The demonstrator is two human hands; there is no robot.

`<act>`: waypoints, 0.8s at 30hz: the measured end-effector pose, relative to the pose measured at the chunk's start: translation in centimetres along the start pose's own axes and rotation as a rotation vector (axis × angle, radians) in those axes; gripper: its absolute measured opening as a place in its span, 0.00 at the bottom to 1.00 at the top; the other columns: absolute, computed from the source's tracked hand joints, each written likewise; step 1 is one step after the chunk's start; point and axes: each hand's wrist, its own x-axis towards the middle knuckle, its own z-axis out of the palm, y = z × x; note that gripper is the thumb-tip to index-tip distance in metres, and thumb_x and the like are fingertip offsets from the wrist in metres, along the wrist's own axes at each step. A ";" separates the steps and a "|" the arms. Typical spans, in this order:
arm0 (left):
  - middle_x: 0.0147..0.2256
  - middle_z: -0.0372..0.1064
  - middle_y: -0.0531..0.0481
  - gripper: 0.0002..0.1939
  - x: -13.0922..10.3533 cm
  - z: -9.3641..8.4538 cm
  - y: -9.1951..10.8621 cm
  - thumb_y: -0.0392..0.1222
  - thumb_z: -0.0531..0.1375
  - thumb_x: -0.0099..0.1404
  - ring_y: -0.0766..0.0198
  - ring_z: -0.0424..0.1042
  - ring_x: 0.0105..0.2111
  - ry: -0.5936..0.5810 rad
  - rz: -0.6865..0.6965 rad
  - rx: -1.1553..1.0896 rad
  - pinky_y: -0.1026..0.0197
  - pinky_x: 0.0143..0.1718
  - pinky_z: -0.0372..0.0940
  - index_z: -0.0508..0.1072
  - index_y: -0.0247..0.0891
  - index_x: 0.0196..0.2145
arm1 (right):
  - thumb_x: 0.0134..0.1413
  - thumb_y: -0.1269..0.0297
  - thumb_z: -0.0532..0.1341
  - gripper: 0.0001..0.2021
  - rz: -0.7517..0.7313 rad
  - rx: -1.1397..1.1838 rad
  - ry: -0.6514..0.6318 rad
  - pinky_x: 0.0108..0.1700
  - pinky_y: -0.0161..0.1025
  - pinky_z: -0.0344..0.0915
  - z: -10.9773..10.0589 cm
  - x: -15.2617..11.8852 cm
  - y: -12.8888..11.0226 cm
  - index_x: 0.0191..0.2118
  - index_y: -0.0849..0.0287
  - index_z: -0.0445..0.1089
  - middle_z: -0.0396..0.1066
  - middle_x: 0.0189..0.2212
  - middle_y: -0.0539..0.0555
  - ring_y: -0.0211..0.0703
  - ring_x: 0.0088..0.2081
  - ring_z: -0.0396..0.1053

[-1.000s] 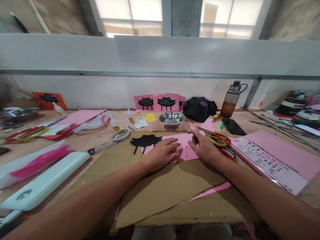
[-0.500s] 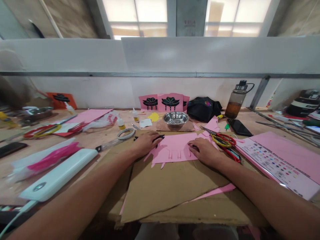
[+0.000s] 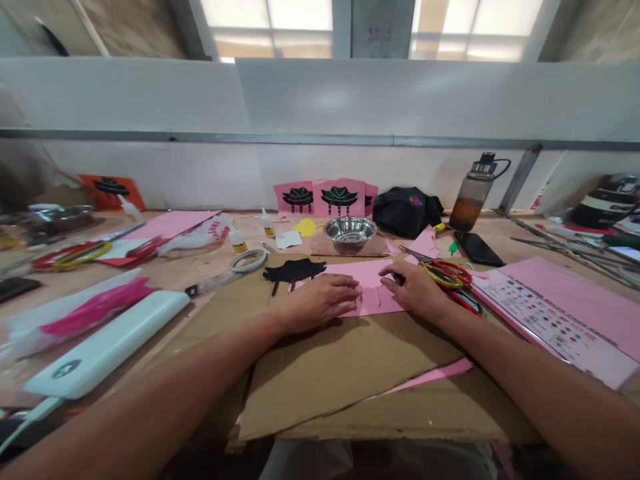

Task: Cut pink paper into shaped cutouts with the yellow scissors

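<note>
A pink sheet of paper (image 3: 369,272) with narrow slits along its lower part lies on the cardboard (image 3: 350,373). My left hand (image 3: 320,300) rests on the sheet's left part, fingers stretched out and holding nothing visible. At the right side of the paper, my right hand (image 3: 415,288) has its fingers curled. Something small and dark shows between its thumb and fingers, too hidden to name. Beyond my left wrist lies a black roof-shaped cutout (image 3: 294,270) with thin legs, partly over pink paper.
Red and yellow-handled scissors (image 3: 447,275) lie by my right hand. Behind stand a metal bowl (image 3: 350,231), glue bottles (image 3: 237,240) and a drink bottle (image 3: 470,199). A white power bank (image 3: 107,343) is at left; a phone (image 3: 479,249) and printed pink box (image 3: 555,320) are at right.
My left hand has let go of the black cutout and moved right and nearer me onto the pink paper. My right hand has stayed by the paper's right side. The view has shifted slightly.
</note>
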 end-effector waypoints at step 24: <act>0.58 0.70 0.43 0.23 0.3 0.6 -0.1 0.52 0.48 0.74 0.55 0.67 0.58 -0.023 -0.122 -0.055 0.52 0.61 0.57 0.72 0.41 0.57 | 0.66 0.54 0.51 0.18 0.095 0.279 0.221 0.48 0.44 0.65 -1.1 0.6 1.1 0.40 0.60 0.74 0.76 0.41 0.59 0.48 0.42 0.71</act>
